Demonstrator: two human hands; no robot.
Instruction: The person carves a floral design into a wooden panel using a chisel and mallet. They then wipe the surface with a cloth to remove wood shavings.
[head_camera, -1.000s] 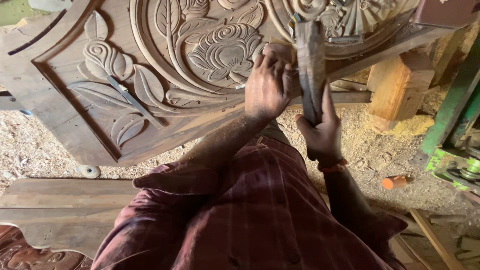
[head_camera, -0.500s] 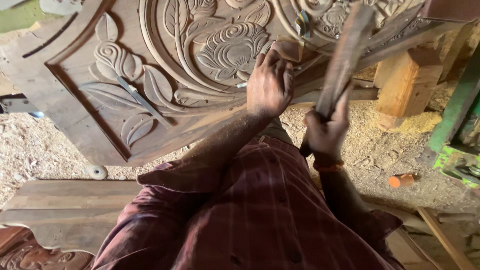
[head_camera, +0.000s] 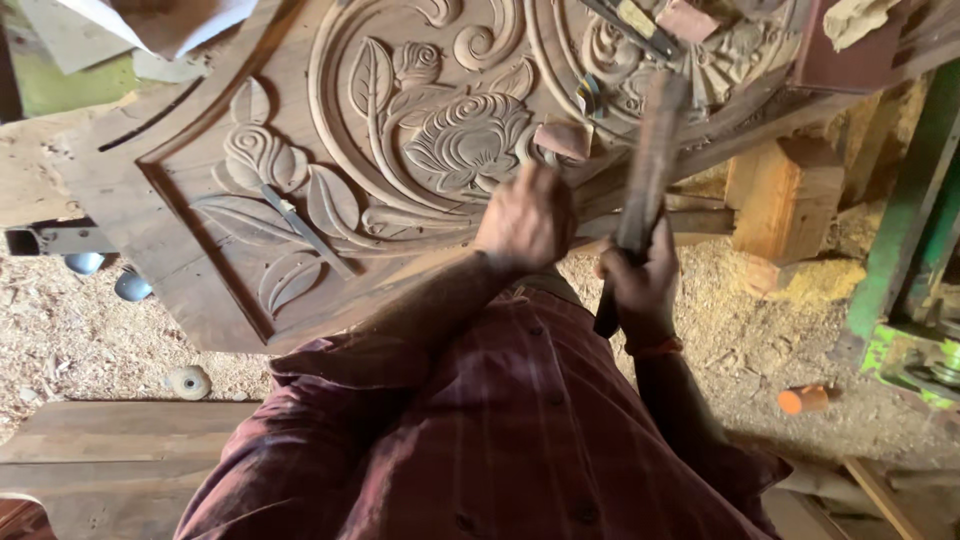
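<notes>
1. Spanning the upper half of the view, a large carved wooden panel (head_camera: 300, 200) in dark brown wood shows roses, leaves and scrolls in relief inside a raised curved border; its surface looks smooth on the petals and rougher in the sunken ground.
2. Covering the lower middle, the person's plaid maroon shirt (head_camera: 480, 440) hides the lap and legs.
3. Sawdust and shavings (head_camera: 90, 330) lie pale and loose over the floor on both sides of the body.
4. A green-painted frame (head_camera: 905, 230) stands at the right edge, with a pale wooden block (head_camera: 785, 195) beside it under the panel's edge.
5. A flat plank (head_camera: 110, 440) lies at lower left.
6. A white sheet of paper (head_camera: 165, 20) (its face cannot be read from here) rests at the top left corner, folded and angular.
7. The right hand (head_camera: 640, 280) is clenched around the lower end of a long wooden mallet (head_camera: 650, 160), which rises tilted up over the carving; the wrist wears an orange band.
8. The left hand (head_camera: 525, 220) is bent at the wrist, fingers closed at the panel's lower edge just below the carved rose; whatever it grips is hidden by the fist, so I cannot tell what it is.
9. A slim metal chisel (head_camera: 305, 230) lies loose across the carved leaves, well apart from both hands.
10. A small orange cylinder (head_camera: 803, 399) lies in the sawdust at right.
11. A small round pale disc (head_camera: 188, 381) lies below the panel's left corner.
</notes>
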